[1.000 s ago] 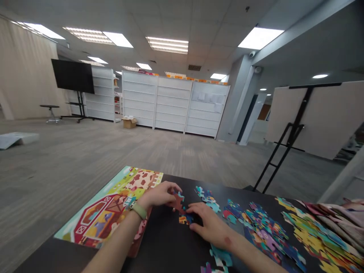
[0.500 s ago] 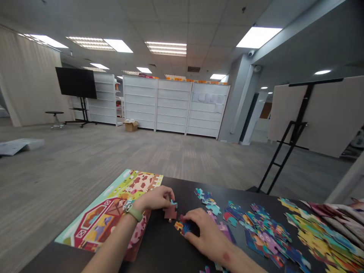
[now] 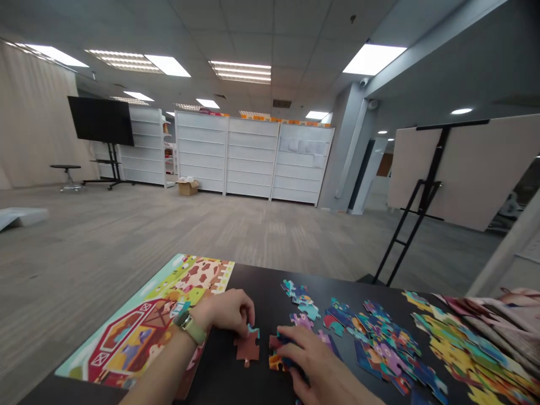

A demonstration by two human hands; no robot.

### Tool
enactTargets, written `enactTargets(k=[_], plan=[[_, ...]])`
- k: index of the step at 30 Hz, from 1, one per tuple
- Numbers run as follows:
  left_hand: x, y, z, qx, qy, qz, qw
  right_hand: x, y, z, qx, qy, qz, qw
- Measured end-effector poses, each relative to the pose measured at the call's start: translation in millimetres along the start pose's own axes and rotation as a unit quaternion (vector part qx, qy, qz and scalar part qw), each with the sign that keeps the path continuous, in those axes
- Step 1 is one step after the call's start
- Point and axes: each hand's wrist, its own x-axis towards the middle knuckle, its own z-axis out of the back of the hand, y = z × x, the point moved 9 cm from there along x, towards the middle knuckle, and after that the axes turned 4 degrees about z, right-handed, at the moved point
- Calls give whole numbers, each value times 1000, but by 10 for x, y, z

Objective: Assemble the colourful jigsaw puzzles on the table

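A black desk (image 3: 261, 281) was seen along the bottom of the frame, a farm picture board (image 3: 139, 332) lay at lower left, and at lower centre a brown puzzle piece (image 3: 247, 347) was pinched by the left hand (image 3: 225, 312) while an orange-blue piece (image 3: 279, 360) was pressed under the right hand's (image 3: 314, 368) flattened fingers.

Bare table (image 3: 261, 284) lies open at lower centre, above the two hands. The poster (image 3: 139, 332) covers the lower left. Loose pieces (image 3: 379, 343) crowd the lower right, a small cluster (image 3: 300, 297) stands at centre, and folded cloth (image 3: 502, 315) blocks the far right edge.
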Motion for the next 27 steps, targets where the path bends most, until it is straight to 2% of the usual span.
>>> enactTargets(k=[3,8,10,13,16,21,25,27], plan=[[-23,-39,-45,30,4,9,1000,24,-165,60,8,-15,5,1000],[-54,-59,-31,54,0,17,998,249,-1147,448,-27,-108,-166,980],[-63,-66,-21,57,0,16,998,345,-1432,526,-29,-105,-192,975],[-64,-62,7,59,-5,16,998,423,-1591,544,-21,-91,-193,977],[-47,-26,88,67,-35,24,997,430,-1472,554,-23,-95,-168,981],[-34,22,247,86,-109,34,990,397,-964,535,-17,-100,-126,987],[-51,7,270,89,-114,20,989,262,-539,361,16,-74,-119,990],[-66,-23,265,86,-104,4,991,135,-413,233,26,-46,-120,991]])
